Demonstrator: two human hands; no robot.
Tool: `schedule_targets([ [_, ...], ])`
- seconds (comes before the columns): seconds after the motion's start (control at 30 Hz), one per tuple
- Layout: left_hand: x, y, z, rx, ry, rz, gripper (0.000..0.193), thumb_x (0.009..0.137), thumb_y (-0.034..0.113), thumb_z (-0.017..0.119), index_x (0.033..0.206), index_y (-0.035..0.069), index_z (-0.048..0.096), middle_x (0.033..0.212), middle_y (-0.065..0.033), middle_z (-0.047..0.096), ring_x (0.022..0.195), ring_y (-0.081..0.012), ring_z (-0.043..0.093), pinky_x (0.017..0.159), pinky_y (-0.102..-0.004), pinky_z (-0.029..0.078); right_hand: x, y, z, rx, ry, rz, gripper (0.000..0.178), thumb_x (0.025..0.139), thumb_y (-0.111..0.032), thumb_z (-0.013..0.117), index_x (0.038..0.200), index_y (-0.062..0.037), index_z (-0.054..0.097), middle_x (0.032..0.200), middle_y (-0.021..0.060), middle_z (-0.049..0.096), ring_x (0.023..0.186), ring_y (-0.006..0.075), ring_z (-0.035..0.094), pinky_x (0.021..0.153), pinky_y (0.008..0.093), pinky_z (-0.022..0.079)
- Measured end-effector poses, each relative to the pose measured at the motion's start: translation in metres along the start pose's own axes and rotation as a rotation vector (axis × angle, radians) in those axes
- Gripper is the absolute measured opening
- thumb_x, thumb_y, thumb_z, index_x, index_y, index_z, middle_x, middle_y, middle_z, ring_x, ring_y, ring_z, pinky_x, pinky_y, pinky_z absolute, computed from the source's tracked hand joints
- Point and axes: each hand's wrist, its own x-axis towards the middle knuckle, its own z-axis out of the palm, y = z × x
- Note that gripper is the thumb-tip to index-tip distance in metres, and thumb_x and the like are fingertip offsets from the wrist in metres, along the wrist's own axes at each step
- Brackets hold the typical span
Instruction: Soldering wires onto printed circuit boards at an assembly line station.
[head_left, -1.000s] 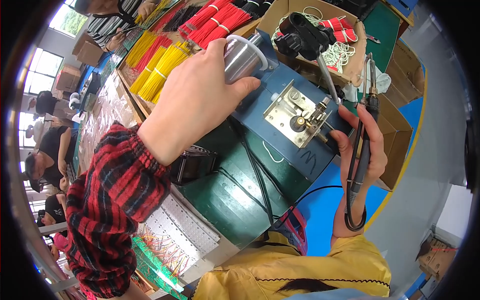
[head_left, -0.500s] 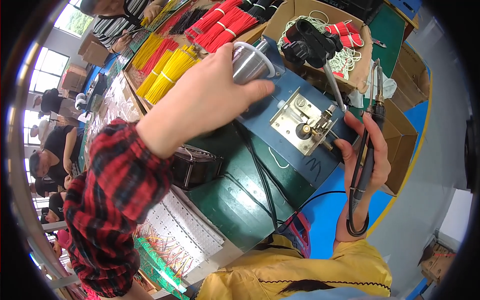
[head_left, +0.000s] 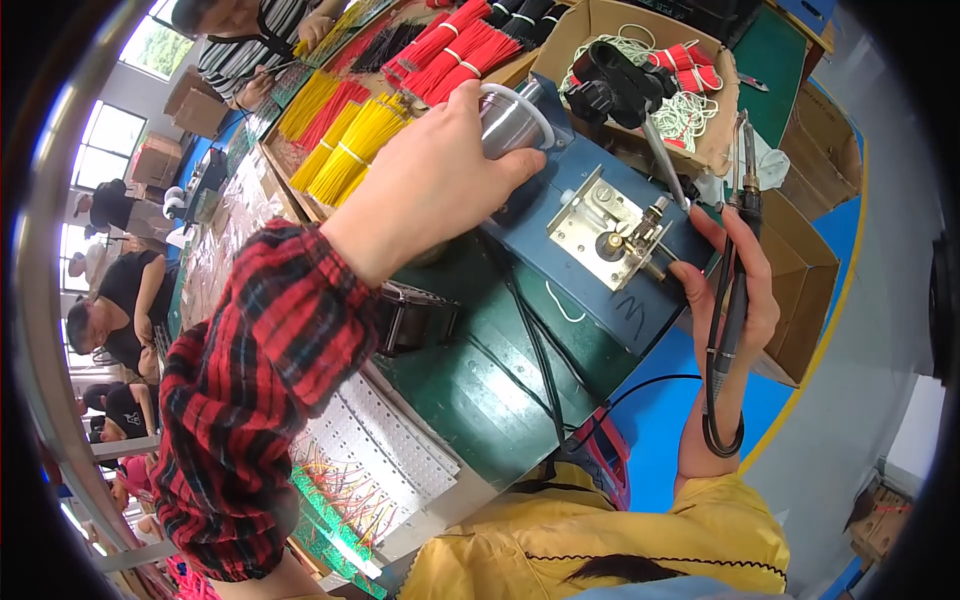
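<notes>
Fingers: left hand (head_left: 430, 185) wrapped a silver spool (head_left: 510, 118) atop the blue machine (head_left: 585, 250), steadying it; right hand (head_left: 735, 290) pinched a black soldering iron (head_left: 735, 300), tip up beside the brass plate (head_left: 600, 225).
Beyond the fingers: 1 cardboard box (head_left: 640, 70) of cords.
Farthest: 3 yellow wire bundles (head_left: 345, 135), several red bundles (head_left: 450, 50).

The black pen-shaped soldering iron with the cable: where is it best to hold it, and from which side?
Grip the black pen-shaped soldering iron on its slim mid-handle, coming from its right side, as the right hand does. Its metal tip points up and away, and its black cable loops off the lower end, so the middle is probably the safest part.
</notes>
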Motion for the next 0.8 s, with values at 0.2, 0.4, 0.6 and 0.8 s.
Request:
schedule_targets([
  [0.2,-0.019,-0.01,-0.029,0.067,0.088,0.019,0.076,0.077,0.043,0.063,0.133,0.003,0.03,0.119,-0.0191,0.049,0.109,-0.0266,0.05,0.089,-0.0343,0.04,-0.003,-0.008,-0.018,0.129,0.103,-0.201,0.037,0.09,-0.009,0.047,0.123,0.0052,0.04,0.104,0.0224,0.058,0.088,0.0299,0.062,0.078,0.0307,0.048],
  [0.4,-0.092,0.032,-0.045,0.057,0.132,0.297,0.059,0.074,0.018,0.067,0.126,0.004,0.041,0.116,-0.0168,0.051,0.106,-0.0273,0.05,0.09,-0.035,0.039,-0.037,-0.026,-0.048,0.221,0.242,0.065,0.076,0.08,-0.046,0.058,0.131,0.0006,0.027,0.092,0.0186,0.058,0.07,0.0214,0.06,0.065,0.0329,0.05],
  [0.6,-0.186,0.036,-0.019,-0.195,-0.059,0.342,0.044,0.062,0.011,0.071,0.103,0.003,0.058,0.102,-0.0105,0.057,0.094,-0.0284,0.054,0.08,-0.0382,0.041,-0.048,-0.06,0.003,0.864,0.094,0.401,0.035,0.083,-0.024,0.052,0.107,-0.0028,0.037,0.071,0.0115,0.051,0.057,0.0192,0.051,0.052,0.0327,0.044],
  [0.8,-0.225,0.028,0.025,-0.328,-0.007,0.276,0.032,0.069,0.01,0.068,0.099,0.005,0.059,0.097,-0.0076,0.058,0.093,-0.0257,0.055,0.083,-0.0385,0.041,-0.053,-0.079,0.017,1.355,0.125,0.673,0.024,0.079,-0.004,0.048,0.1,-0.0032,0.037,0.074,0.015,0.058,0.06,0.0218,0.056,0.06,0.0372,0.044],
])
